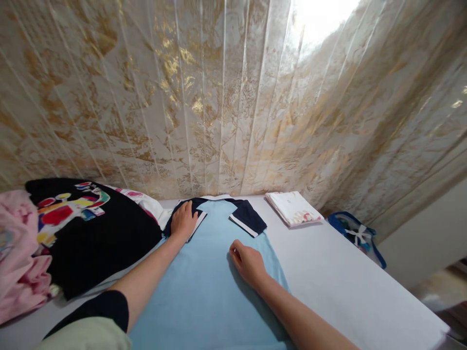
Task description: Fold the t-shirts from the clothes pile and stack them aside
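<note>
A light blue T-shirt (211,282) with navy shoulders and sleeves lies spread out, its collar end toward the curtain. Both sleeves are folded inward over the body, each with a white band at the cuff. My left hand (184,221) rests flat on the left navy sleeve, fingers stretched out. Just below the right navy sleeve (249,217), my right hand (247,262) is over the blue body with its fingers curled together. A shadow falls beside it, and no fabric shows between its fingers.
To the left is a pile with a black printed garment (109,233) and a pink garment (20,253). A folded white garment (294,208) lies at the back right of the white table (335,277). Past the table's right edge is a blue-trimmed bag (357,233). A patterned curtain (219,107) hangs behind.
</note>
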The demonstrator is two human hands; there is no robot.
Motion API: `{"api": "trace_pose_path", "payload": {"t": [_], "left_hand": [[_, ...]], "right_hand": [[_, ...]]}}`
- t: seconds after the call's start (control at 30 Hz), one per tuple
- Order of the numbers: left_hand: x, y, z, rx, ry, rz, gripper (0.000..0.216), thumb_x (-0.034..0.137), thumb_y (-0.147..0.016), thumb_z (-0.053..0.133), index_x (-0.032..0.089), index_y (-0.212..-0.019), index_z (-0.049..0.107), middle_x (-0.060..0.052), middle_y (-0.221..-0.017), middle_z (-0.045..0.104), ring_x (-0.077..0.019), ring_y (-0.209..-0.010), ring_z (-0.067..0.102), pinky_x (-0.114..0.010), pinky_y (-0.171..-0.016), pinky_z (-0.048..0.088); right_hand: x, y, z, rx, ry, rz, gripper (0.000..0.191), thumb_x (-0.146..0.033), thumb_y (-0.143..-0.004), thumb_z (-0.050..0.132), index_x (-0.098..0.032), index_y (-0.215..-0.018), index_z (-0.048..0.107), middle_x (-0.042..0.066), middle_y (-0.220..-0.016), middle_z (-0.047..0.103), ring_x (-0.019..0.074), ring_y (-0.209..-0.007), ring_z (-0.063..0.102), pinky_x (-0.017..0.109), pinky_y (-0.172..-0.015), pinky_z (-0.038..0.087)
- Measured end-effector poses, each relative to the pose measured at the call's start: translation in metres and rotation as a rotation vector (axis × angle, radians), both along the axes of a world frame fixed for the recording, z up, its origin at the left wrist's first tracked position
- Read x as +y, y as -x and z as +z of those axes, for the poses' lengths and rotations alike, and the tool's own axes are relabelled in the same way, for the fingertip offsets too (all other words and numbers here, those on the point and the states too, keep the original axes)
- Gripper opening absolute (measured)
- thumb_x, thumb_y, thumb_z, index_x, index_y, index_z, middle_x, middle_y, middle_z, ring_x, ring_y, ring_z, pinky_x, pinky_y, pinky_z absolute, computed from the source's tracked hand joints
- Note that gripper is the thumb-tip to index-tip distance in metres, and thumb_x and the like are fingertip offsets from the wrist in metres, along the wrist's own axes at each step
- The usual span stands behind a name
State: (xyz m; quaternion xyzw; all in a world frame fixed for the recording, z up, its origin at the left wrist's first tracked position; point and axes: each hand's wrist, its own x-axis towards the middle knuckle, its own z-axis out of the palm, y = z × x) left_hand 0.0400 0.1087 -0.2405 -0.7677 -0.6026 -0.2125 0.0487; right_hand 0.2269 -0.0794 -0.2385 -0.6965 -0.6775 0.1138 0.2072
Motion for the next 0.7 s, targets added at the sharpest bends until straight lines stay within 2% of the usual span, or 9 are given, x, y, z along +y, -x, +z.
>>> {"api": "trace_pose_path", "payload": {"t": [0.1, 0.2, 0.27, 0.33, 0.4, 0.5, 0.57, 0.63, 0.7], "left_hand": [[-0.028, -0.002, 0.005, 0.075, 0.045, -0.114, 0.047, 0.032, -0.091, 0.041, 0.013, -0.133, 0.05, -0.012, -0.144, 0.047, -0.0247, -0.131, 0.044, -0.036, -0.109, 0.034], [-0.068, 0.004, -0.002, 0.115, 0.166, -0.233, 0.049, 0.038, -0.092, 0.042, 0.015, -0.135, 0.05, -0.012, -0.146, 0.045, -0.0251, -0.133, 0.042, -0.038, -0.112, 0.031], [-0.095, 0.014, -0.007, 0.122, 0.221, -0.296, 0.051, 0.04, -0.093, 0.041, 0.017, -0.137, 0.047, -0.01, -0.149, 0.041, -0.0248, -0.138, 0.035, -0.042, -0.116, 0.023], [-0.119, 0.024, -0.008, 0.104, 0.252, -0.317, 0.05, 0.038, -0.093, 0.041, 0.018, -0.139, 0.046, -0.009, -0.151, 0.039, -0.0251, -0.141, 0.03, -0.045, -0.117, 0.019], [-0.139, 0.029, -0.003, 0.057, 0.302, -0.342, 0.049, 0.036, -0.091, 0.044, 0.018, -0.136, 0.048, -0.01, -0.149, 0.041, -0.0261, -0.14, 0.032, -0.045, -0.116, 0.022], [-0.161, 0.021, 0.011, -0.095, 0.418, -0.49, 0.042, 0.032, -0.088, 0.048, 0.019, -0.127, 0.056, -0.01, -0.137, 0.054, -0.0248, -0.127, 0.047, -0.04, -0.108, 0.033], [-0.171, 0.009, 0.017, -0.246, 0.494, -0.561, 0.036, 0.029, -0.088, 0.048, 0.02, -0.121, 0.058, -0.009, -0.12, 0.064, -0.0214, -0.109, 0.059, -0.033, -0.095, 0.043], [-0.177, -0.003, 0.017, -0.343, 0.547, -0.529, 0.028, 0.022, -0.086, 0.046, 0.019, -0.109, 0.062, -0.007, -0.103, 0.069, -0.0193, -0.092, 0.063, -0.029, -0.082, 0.046], [-0.178, -0.011, 0.012, -0.366, 0.552, -0.472, 0.023, 0.016, -0.082, 0.046, 0.019, -0.095, 0.064, -0.005, -0.095, 0.07, -0.0191, -0.087, 0.064, -0.027, -0.076, 0.044]], "right_hand": [[-0.002, -0.002, -0.001, -0.003, -0.03, 0.023, 0.018, -0.023, -0.091, 0.042, -0.025, -0.098, 0.06, -0.001, -0.076, 0.066, 0.014, -0.068, 0.058, 0.023, -0.06, 0.028], [-0.001, -0.007, -0.003, 0.029, -0.051, 0.051, 0.019, -0.024, -0.091, 0.042, -0.025, -0.097, 0.06, -0.001, -0.078, 0.067, 0.014, -0.071, 0.058, 0.022, -0.062, 0.03], [0.0, -0.009, -0.005, 0.04, -0.052, 0.061, 0.018, -0.024, -0.09, 0.043, -0.025, -0.096, 0.06, -0.001, -0.078, 0.066, 0.0137, -0.069, 0.057, 0.022, -0.062, 0.03], [0.001, -0.009, -0.008, 0.048, -0.052, 0.064, 0.016, -0.023, -0.089, 0.045, -0.024, -0.094, 0.059, -0.002, -0.076, 0.065, 0.0133, -0.067, 0.056, 0.022, -0.061, 0.03], [0.002, -0.008, -0.008, 0.053, -0.057, 0.06, 0.013, -0.023, -0.088, 0.046, -0.024, -0.093, 0.058, -0.002, -0.075, 0.064, 0.013, -0.066, 0.055, 0.022, -0.06, 0.029], [-0.002, -0.004, -0.003, 0.053, -0.06, 0.079, 0.01, -0.023, -0.089, 0.046, -0.023, -0.091, 0.055, -0.002, -0.074, 0.063, 0.013, -0.065, 0.055, 0.021, -0.06, 0.03], [-0.008, 0.003, 0.003, 0.069, -0.069, 0.158, 0.011, -0.024, -0.091, 0.042, -0.023, -0.088, 0.053, -0.002, -0.075, 0.062, 0.0128, -0.066, 0.055, 0.021, -0.061, 0.032], [-0.015, 0.011, 0.008, 0.095, -0.078, 0.274, 0.016, -0.025, -0.094, 0.038, -0.022, -0.085, 0.051, -0.001, -0.075, 0.062, 0.0125, -0.065, 0.055, 0.021, -0.062, 0.033], [-0.021, 0.018, 0.011, 0.113, -0.079, 0.374, 0.016, -0.024, -0.094, 0.038, -0.022, -0.082, 0.048, -0.001, -0.074, 0.061, 0.0121, -0.064, 0.054, 0.021, -0.062, 0.034]]}}
